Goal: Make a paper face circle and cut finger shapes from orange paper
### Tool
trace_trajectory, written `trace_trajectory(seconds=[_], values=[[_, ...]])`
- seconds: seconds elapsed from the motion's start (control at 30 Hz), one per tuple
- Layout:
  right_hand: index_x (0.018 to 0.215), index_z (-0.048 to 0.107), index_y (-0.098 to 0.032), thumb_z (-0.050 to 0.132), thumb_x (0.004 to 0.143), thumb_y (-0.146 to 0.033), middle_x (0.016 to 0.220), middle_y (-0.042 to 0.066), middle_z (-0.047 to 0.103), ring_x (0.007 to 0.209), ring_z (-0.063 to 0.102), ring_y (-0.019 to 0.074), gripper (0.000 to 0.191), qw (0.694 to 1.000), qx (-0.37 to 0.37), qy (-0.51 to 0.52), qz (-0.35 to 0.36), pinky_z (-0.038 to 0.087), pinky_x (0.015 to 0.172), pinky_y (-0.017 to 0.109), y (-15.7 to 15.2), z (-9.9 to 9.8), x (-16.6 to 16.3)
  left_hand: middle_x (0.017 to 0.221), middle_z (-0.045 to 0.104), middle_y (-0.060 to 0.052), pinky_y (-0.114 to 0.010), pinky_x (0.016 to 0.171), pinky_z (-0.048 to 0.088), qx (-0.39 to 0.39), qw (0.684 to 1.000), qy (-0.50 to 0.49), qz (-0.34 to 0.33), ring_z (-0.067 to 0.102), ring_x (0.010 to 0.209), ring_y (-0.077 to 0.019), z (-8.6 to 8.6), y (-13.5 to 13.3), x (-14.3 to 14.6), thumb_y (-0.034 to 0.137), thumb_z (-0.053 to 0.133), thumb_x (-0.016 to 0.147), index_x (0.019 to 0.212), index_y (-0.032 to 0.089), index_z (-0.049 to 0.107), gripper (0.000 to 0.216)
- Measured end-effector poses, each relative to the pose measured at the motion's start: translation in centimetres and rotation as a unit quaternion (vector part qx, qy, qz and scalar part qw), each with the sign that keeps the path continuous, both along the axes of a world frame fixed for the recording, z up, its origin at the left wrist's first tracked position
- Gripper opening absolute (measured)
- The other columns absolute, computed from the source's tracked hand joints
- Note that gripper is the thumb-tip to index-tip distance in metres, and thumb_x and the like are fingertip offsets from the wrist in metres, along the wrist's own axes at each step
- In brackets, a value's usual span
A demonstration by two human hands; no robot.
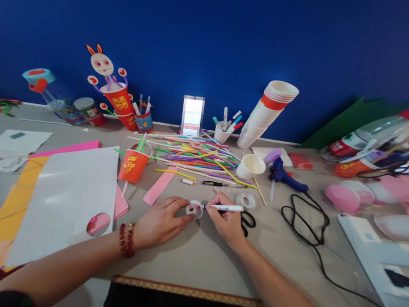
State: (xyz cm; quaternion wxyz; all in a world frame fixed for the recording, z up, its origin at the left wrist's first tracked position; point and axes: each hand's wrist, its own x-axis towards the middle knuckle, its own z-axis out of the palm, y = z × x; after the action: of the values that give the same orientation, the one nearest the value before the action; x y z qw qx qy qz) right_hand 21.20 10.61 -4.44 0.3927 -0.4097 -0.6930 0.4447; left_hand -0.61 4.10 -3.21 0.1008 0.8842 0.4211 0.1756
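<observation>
A small round white paper disc (191, 211) lies on the table with a black spot and pinkish marks on it. The fingers and thumb of my left hand (161, 223) hold its left edge down against the tabletop. My right hand (225, 221) is closed around a white marker (228, 207), its dark tip at the disc's right edge. Above the disc lie a small white marker cap (187, 181) and a black pen (219, 184). Black-handled scissors (249, 220) sit just right of my right hand, partly hidden by it, below a tape roll (246, 200).
Colourful pipe cleaners (196, 157) spread across the middle. A white paper cup (250, 166), a tall cup stack (263, 118) and a blue glue gun (286, 176) with a black cord stand or lie rightward. Leftward are paper sheets (69, 202) and an orange-red cup (133, 166).
</observation>
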Motion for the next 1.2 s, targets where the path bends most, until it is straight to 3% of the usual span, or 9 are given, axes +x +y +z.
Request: trace_trajectory(seconds=[0.33,1.2], values=[[0.069,0.053,-0.020,0.056,0.082,-0.022,0.058,-0.005,0.048,0.055,0.044,0.0121,0.014,0.998,0.017,-0.053,0.015,0.032,0.052,0.024,-0.23,-0.57,-0.11,0.126,0.055,-0.012,-0.045,0.097,0.049,0.006,1.000,0.010,-0.010,0.051,0.116,-0.0264,-0.17,0.04,-0.09,0.024,0.051,0.092,0.125,0.022,0.058,0.033],[0.068,0.052,-0.021,0.056,0.081,-0.021,0.059,-0.004,0.050,0.054,0.045,0.0126,0.014,0.997,0.025,-0.073,0.026,0.033,0.052,0.024,-0.30,-0.31,-0.14,0.126,0.055,-0.012,-0.045,0.098,0.048,0.002,1.000,0.009,-0.007,0.051,0.117,-0.0265,0.10,0.01,0.05,0.023,0.052,0.092,0.122,0.022,0.059,0.031]])
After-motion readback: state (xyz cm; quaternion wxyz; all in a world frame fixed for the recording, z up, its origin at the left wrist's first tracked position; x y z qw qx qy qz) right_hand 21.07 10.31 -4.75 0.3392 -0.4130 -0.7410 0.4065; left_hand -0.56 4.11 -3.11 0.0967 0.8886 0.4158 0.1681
